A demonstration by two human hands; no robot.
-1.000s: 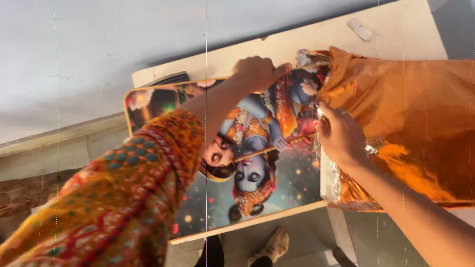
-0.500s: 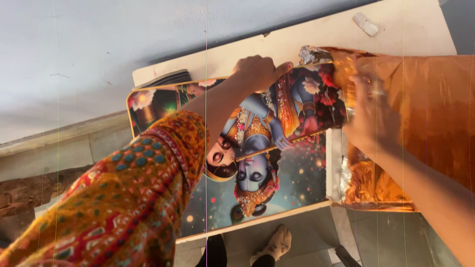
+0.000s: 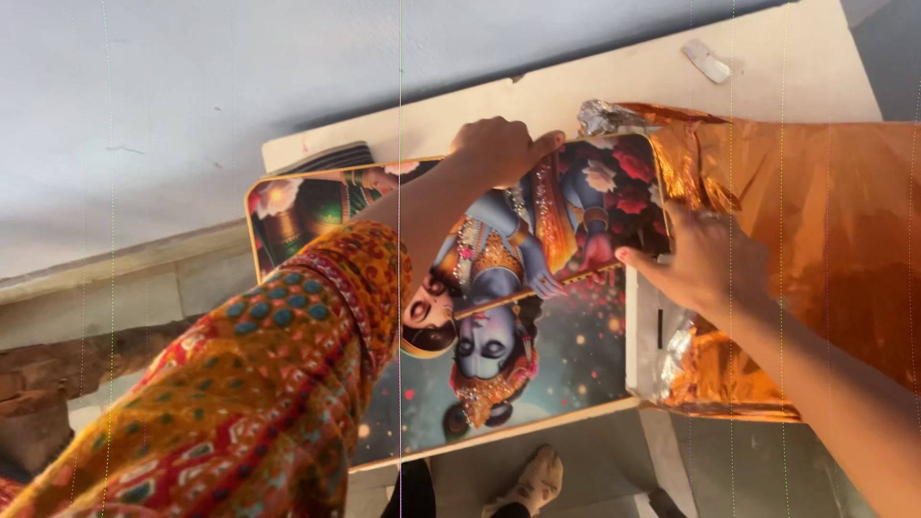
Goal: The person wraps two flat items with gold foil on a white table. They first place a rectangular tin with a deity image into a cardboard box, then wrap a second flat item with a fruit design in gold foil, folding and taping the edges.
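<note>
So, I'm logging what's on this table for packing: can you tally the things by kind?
Picture panel: 1
Orange foil wrapping sheet: 1
Small white scrap: 1
Dark stacked item behind the panel: 1, kind unclear
Total: 4
The left hand grips the panel's top edge; the right hand rests at the foil's edge.

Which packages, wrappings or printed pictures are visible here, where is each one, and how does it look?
Printed picture board: flat on the pale table, rectangular, rounded corners, blue, red and gold figures.
Orange foil wrapping: right side, shiny, crinkled, around the board's right end.
Left hand: on the board's far edge.
Right hand: at the wrapping's opening.
</note>
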